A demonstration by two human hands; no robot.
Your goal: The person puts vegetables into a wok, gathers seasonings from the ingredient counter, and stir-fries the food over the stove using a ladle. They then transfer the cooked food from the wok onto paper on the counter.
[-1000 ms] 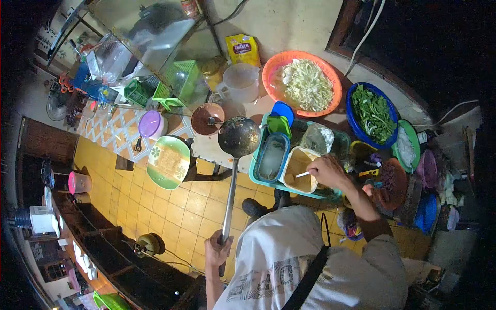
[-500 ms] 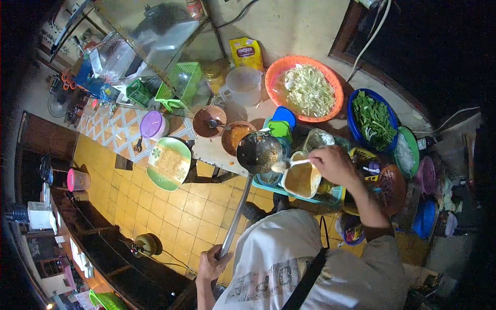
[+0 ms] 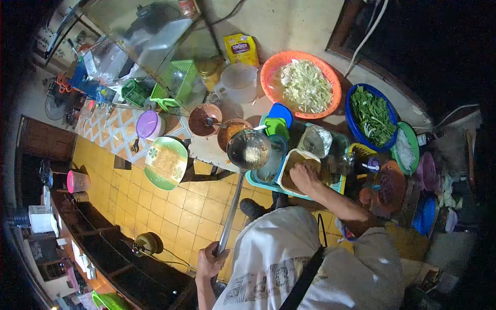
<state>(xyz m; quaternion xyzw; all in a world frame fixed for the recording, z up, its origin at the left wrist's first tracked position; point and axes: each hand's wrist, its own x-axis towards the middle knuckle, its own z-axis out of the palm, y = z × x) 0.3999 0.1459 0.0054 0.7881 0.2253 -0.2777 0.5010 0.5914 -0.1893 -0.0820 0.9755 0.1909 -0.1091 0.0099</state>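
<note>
Right grip is partly hiding the container.
Near the surface's front edge, the ladle is partly covering a bowl.

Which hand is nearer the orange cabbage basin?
Right. The right hand, at the pale tub, is below the basin in view; the left hand, on the ladle handle, is farther away.

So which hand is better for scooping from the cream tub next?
Probably the right hand: it is reaching into the cream tub. The left hand is farther away and busy gripping the long-handled ladle.
</note>
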